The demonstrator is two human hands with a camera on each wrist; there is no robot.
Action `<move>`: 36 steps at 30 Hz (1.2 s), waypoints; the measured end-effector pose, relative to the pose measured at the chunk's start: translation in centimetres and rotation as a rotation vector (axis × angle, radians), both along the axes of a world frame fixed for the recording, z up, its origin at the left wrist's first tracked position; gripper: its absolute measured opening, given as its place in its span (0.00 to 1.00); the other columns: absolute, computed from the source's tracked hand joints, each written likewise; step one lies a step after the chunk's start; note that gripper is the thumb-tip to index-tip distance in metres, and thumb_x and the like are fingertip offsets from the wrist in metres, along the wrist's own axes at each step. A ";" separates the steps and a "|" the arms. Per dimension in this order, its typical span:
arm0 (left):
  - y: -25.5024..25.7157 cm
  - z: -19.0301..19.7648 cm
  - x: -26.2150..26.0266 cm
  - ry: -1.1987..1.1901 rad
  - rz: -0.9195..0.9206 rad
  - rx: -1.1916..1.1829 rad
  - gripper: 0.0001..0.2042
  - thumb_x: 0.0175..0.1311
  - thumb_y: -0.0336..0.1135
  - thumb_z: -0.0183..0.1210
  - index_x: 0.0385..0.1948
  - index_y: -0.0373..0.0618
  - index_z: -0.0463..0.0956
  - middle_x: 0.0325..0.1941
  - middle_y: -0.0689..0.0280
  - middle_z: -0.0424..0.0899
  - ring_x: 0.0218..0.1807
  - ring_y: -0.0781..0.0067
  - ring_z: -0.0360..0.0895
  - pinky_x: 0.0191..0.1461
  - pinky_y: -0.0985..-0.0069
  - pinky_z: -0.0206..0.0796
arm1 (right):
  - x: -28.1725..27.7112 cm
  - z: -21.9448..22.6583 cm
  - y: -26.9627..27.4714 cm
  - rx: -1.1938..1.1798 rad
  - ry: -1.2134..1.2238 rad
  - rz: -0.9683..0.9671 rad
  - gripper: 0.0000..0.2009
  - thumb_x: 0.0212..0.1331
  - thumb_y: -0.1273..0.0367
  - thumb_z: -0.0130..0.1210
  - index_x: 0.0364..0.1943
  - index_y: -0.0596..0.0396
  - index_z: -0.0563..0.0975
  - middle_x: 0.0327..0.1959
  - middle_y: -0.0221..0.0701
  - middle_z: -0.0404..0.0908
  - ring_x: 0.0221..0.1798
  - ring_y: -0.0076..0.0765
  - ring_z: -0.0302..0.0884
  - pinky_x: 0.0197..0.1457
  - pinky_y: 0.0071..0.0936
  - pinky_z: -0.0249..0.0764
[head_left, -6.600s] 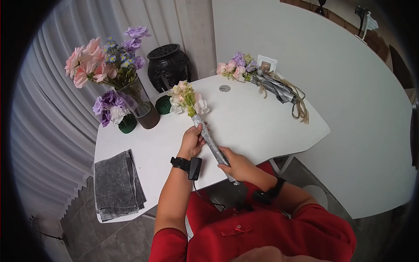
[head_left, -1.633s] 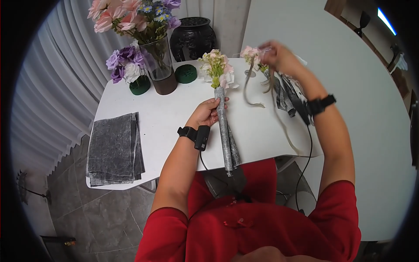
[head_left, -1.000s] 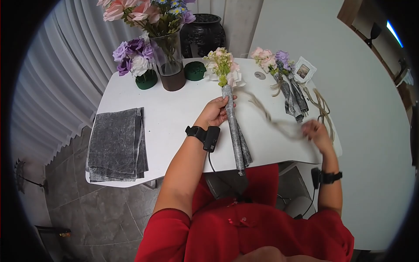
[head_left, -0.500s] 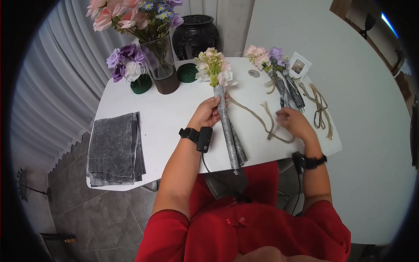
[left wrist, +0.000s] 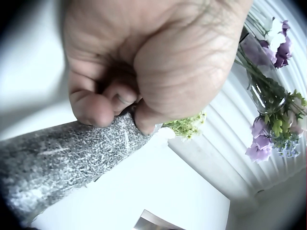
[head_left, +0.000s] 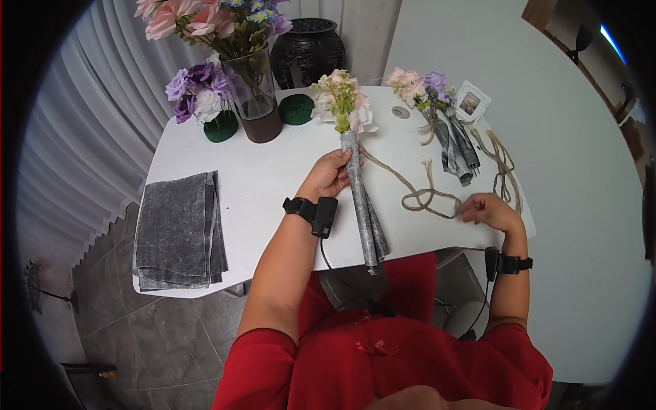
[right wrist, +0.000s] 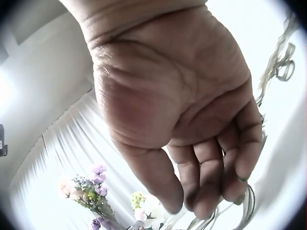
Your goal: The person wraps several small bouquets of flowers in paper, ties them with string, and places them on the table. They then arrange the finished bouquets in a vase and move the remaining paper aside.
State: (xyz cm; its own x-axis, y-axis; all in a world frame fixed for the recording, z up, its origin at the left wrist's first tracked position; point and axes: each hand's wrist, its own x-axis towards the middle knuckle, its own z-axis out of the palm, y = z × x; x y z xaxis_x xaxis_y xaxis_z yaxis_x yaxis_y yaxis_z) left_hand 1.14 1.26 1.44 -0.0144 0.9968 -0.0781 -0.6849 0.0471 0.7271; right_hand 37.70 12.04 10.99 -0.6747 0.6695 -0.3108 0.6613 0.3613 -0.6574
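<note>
My left hand (head_left: pixel 328 176) grips the upper part of a grey-wrapped bundle (head_left: pixel 361 205), thumb and fingers around it just below pale pink and green flowers (head_left: pixel 342 102). In the left wrist view the fingers curl against the grey wrap (left wrist: pixel 72 153). A tan cord (head_left: pixel 389 171) runs from beside that hand across the table into a loop; its end at the bundle is hidden. My right hand (head_left: pixel 493 210) is beside the loop, and in the right wrist view its fingers (right wrist: pixel 208 177) are loosely bent, thumb apart, with cord strands beyond the fingertips.
Grey sheets (head_left: pixel 179 232) lie stacked at left. A glass vase (head_left: pixel 254 89), purple and white flowers (head_left: pixel 199 92) and green foam (head_left: pixel 296 109) stand behind. At right are another wrapped bouquet (head_left: pixel 452 147), more cord (head_left: pixel 504 171) and a framed picture (head_left: pixel 471 102).
My right hand left the bundle, lifted cord from the right and laid it beside the bundle; it has now moved slightly right. My left hand still grips the bundle, which stands more upright in view.
</note>
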 end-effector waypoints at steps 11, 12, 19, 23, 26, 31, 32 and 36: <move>-0.5 0.0 -0.2 -0.040 0.047 0.021 0.16 0.71 0.37 0.46 0.53 0.39 0.69 0.32 0.69 0.79 0.16 0.90 0.56 0.19 0.88 0.53 | -9.5 -5.4 5.0 0.433 -0.190 -0.046 0.15 0.47 0.59 0.60 0.27 0.59 0.78 0.29 0.44 0.80 0.34 0.50 0.78 0.40 0.36 0.72; -0.5 0.1 -0.1 -0.015 0.066 0.013 0.15 0.71 0.37 0.45 0.53 0.39 0.69 0.32 0.70 0.78 0.16 0.90 0.56 0.19 0.88 0.53 | -10.0 -4.4 4.7 0.486 -0.111 -0.079 0.14 0.46 0.60 0.59 0.27 0.59 0.77 0.28 0.44 0.80 0.34 0.49 0.78 0.40 0.36 0.73; 0.1 -0.2 -0.1 0.005 0.065 0.043 0.14 0.71 0.38 0.45 0.51 0.41 0.70 0.30 0.71 0.78 0.16 0.90 0.55 0.18 0.89 0.52 | -17.6 -1.6 5.2 0.257 0.422 -0.137 0.14 0.53 0.63 0.59 0.34 0.62 0.77 0.32 0.43 0.83 0.36 0.43 0.81 0.42 0.32 0.74; 0.1 -0.3 -0.3 0.004 0.087 0.054 0.14 0.71 0.38 0.45 0.50 0.41 0.70 0.30 0.71 0.78 0.15 0.90 0.55 0.18 0.89 0.52 | -22.2 -4.8 5.4 0.373 0.278 0.036 0.21 0.52 0.59 0.62 0.43 0.64 0.77 0.35 0.45 0.82 0.40 0.44 0.81 0.45 0.33 0.74; 0.0 -0.2 -0.2 -0.019 0.098 0.050 0.14 0.71 0.38 0.45 0.50 0.41 0.70 0.29 0.70 0.78 0.15 0.90 0.55 0.18 0.89 0.51 | -22.3 -5.2 4.0 0.442 0.203 0.007 0.26 0.54 0.53 0.59 0.46 0.65 0.76 0.39 0.46 0.82 0.43 0.47 0.80 0.49 0.34 0.73; 0.2 0.0 -0.1 0.013 0.092 0.016 0.13 0.71 0.37 0.45 0.50 0.42 0.71 0.29 0.70 0.78 0.16 0.90 0.54 0.19 0.89 0.52 | -20.1 -4.9 0.8 0.539 0.019 0.027 0.31 0.53 0.46 0.56 0.45 0.64 0.76 0.42 0.46 0.79 0.46 0.50 0.77 0.50 0.38 0.72; 0.2 0.0 0.1 0.023 0.091 0.011 0.13 0.71 0.37 0.45 0.50 0.42 0.71 0.29 0.70 0.78 0.16 0.90 0.54 0.20 0.89 0.52 | -19.9 -5.0 0.4 0.621 -0.040 0.105 0.30 0.51 0.46 0.58 0.42 0.64 0.76 0.41 0.45 0.77 0.46 0.50 0.76 0.50 0.38 0.71; 0.1 0.1 0.0 0.044 0.089 0.018 0.13 0.71 0.37 0.45 0.51 0.43 0.72 0.30 0.71 0.79 0.17 0.90 0.55 0.22 0.89 0.54 | -19.1 -6.0 -0.7 0.753 0.056 0.268 0.20 0.49 0.57 0.64 0.36 0.60 0.77 0.38 0.44 0.77 0.44 0.48 0.76 0.49 0.37 0.72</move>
